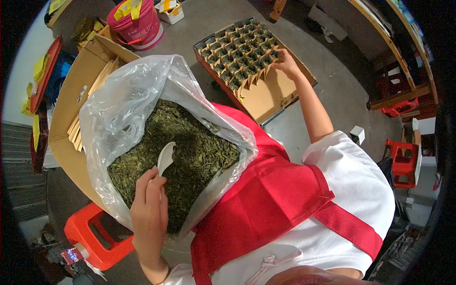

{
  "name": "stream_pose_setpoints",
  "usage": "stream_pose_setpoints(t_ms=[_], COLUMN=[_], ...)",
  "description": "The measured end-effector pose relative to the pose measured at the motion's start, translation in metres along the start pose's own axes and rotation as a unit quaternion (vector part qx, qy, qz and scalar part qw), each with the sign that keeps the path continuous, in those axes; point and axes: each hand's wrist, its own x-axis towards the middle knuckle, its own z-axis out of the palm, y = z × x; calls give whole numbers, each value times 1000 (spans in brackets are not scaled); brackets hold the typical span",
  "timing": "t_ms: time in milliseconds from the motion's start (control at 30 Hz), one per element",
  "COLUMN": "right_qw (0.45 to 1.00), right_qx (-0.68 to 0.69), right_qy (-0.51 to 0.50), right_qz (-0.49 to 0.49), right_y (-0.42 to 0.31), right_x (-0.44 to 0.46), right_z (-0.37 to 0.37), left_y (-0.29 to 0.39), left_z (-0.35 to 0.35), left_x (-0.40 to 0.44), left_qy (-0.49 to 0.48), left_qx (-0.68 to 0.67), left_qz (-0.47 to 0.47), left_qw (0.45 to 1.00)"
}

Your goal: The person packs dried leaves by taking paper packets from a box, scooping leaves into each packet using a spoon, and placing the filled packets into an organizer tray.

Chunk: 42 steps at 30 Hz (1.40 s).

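Observation:
My left hand point(149, 202) is closed around the handle of a white scoop point(166, 158). The scoop's bowl is over dried green leaves point(190, 137), which fill a large clear plastic bag point(121, 99) with its mouth open wide. To the right, my right hand point(286, 65) reaches to the end of a row of small brown paper pouches point(244, 50), its fingers pinched at the edge of one. These pouches stand upright in rows, with dark leaves in them, inside a shallow cardboard box point(270, 102). My fingertips partly hide the pouch they hold.
The plastic bag sits in a cardboard carton point(66, 111), with flat wooden-coloured strips point(80, 121) along its side. Red plastic stools point(78, 225) stand at lower left and far right point(403, 164). A pink bucket point(137, 28) is at the back, and wooden shelving point(403, 97) at right.

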Motion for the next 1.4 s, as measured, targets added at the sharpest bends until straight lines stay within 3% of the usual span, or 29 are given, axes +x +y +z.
stream_pose_setpoints(t_ms=[400,533,600,667,700,733,833,933,1000,1067,1133,1200,1300,1400], right_qw=[995,990,976,972,946,944,884,842,769,685,646,652,577,545], right_qx=[37,7,-58,89,149,132,145,130,113,48,2,-125,-199,-282], right_qy=[76,123,157,121,88,96,41,-70,-156,-157,-213,-290,-347,-387], right_qz=[-50,-68,-141,-182,-274,-287,-443,-519,-609,-709,-733,-689,-712,-688], right_y=[32,-8,-26,-76,-100,-143,-231,-297,-335,-372,-398,-418,-429,-432], right_x=[17,-13,-9,-20,-22,-42,-69,-90,-94,-100,-98,-105,-90,-88], right_z=[-1,-11,-12,-4,1,7,32,63,90,118,153,171,212,228], left_y=[-8,-18,-23,-22,-21,-20,-24,-21,-20,-24,-34,-37,-40,-40], left_z=[4,8,13,20,20,20,25,25,24,28,39,41,40,36], left_x=[1,9,15,27,33,39,51,51,52,54,54,54,51,47], left_qy=[34,61,61,37,28,20,38,25,-7,-21,-17,-25,-20,-7], left_qx=[-19,7,7,-27,-64,-101,-173,-197,-242,-291,-341,-374,-410,-439], left_qz=[-48,-18,-6,6,-2,-7,-32,-55,-108,-133,-134,-143,-149,-142], left_qw=[998,998,998,999,998,995,984,978,964,947,930,916,899,887])
